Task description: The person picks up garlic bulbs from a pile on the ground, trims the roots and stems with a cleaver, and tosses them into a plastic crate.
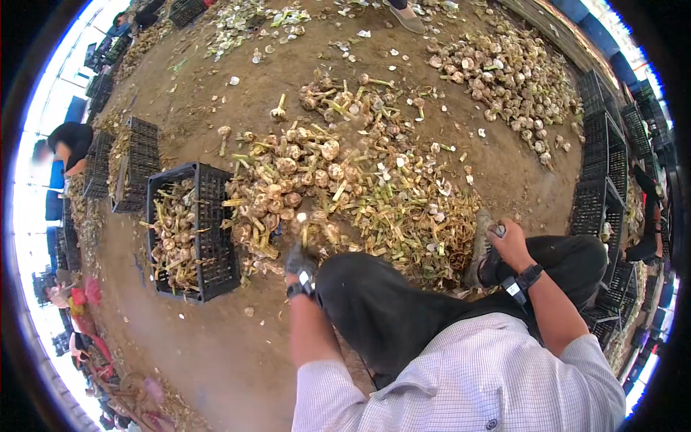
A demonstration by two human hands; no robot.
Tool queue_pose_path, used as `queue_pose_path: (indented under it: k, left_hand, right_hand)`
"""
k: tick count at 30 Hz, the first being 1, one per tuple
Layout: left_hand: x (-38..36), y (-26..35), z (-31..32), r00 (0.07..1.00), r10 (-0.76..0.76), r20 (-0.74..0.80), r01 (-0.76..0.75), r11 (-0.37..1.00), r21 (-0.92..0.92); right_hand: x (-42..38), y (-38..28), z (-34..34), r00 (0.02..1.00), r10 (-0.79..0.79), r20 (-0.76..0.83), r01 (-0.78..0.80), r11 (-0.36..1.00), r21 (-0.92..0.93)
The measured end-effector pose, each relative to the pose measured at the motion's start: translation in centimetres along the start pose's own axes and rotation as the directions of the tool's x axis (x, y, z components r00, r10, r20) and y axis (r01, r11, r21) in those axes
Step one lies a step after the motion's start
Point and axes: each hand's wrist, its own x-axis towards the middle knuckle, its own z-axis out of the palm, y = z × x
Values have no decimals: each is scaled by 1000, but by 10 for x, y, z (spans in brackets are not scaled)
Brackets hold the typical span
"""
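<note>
My left hand (pixel 299 263), in a dark grey glove and partly blurred, reaches to the near edge of a heap of garlic (pixel 288 173). Its fingers close on the stem of a garlic bulb (pixel 303 219), whose pale head points away from me. My bare right hand (pixel 509 245) is curled in a fist beside my right knee, above my shoe. A small grey end shows at its fingers, but I cannot make out what the thing is. Cut stems and leaves (pixel 414 227) lie piled between my hands.
A black crate (pixel 216 227) holding stemmed garlic stands left of the heap. Another garlic pile (pixel 515 79) lies at the back right. Stacked black crates (pixel 597 165) line the right side. A person (pixel 70 144) bends near crates at far left; another person's shoe (pixel 409 19) shows at top.
</note>
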Motion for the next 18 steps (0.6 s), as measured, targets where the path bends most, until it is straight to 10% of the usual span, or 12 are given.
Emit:
queue_pose_path:
  k: [2,3,5,10,11,12,16,18]
  left_hand:
    - [-35,45,-12,959,280,-48,-275,956,101]
    - [-55,75,-11,993,-111,-50,76,885,-458]
    - [-78,118,-21,952,-291,99,251,548,-798]
    - [-131,258,-43,998,62,12,-41,775,-631]
    - [-138,272,-41,948,306,83,-288,941,-177]
    - [-145,288,-38,849,461,256,-523,800,294]
    - [-179,295,48,878,310,365,-425,855,297]
    - [-187,300,91,813,325,484,-503,810,302]
  right_hand:
    - [3,8,10,998,-66,7,65,996,58]
    - [4,12,16,995,-96,11,95,992,84]
    - [8,7,26,994,-68,91,54,988,148]
    - [2,-70,17,955,-87,284,-57,884,464]
    - [-3,-91,10,941,-127,314,-64,843,534]
    - [-10,-109,4,925,-169,341,-76,796,600]
    - [-35,-156,-18,853,-435,288,-51,480,876]
    - [-46,-160,-28,881,-398,255,9,554,832]
